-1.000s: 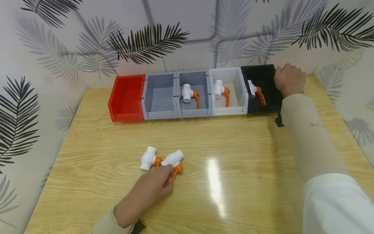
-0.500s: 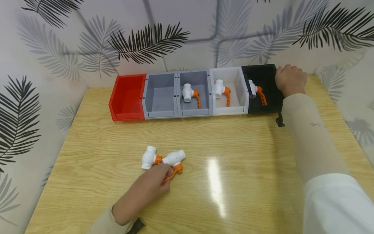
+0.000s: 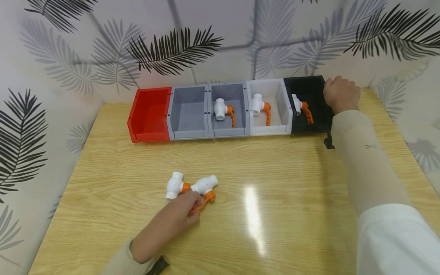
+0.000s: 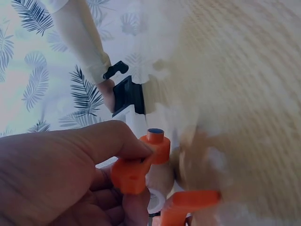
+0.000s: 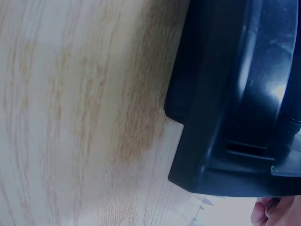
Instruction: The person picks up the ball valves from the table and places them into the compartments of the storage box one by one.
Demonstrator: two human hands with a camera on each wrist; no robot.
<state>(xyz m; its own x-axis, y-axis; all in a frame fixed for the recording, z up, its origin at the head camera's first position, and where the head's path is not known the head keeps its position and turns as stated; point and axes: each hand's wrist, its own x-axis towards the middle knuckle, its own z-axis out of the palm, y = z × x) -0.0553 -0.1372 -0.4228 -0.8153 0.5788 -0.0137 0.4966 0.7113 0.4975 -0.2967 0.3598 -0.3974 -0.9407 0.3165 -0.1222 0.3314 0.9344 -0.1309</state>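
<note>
My left hand (image 3: 177,215) pinches the orange lever handle (image 4: 131,176) of a white ball valve (image 3: 204,185) between thumb and fingers, low over the table. Close to its left lies a second white ball valve (image 3: 174,185), its orange handle partly behind my hand. At the back right, my right hand (image 3: 341,93) grips the right side wall of a black bin (image 3: 308,128). The right wrist view has the outside of this bin filling its right half, with a few fingertips (image 5: 280,212) at the lower corner. Inside the bin rests another ball valve (image 3: 304,107).
Left of the black bin, joined in one row, stand a white bin (image 3: 269,130), two grey bins (image 3: 229,132) and a red bin (image 3: 150,137). One ball valve (image 3: 220,109) lies in the right grey bin, another ball valve (image 3: 258,105) in the white one. A patterned wall backs the wooden table (image 3: 275,168).
My left hand has shifted slightly left, turning the held valve's orange handle a little that way. The right hand stays at the black bin.
</note>
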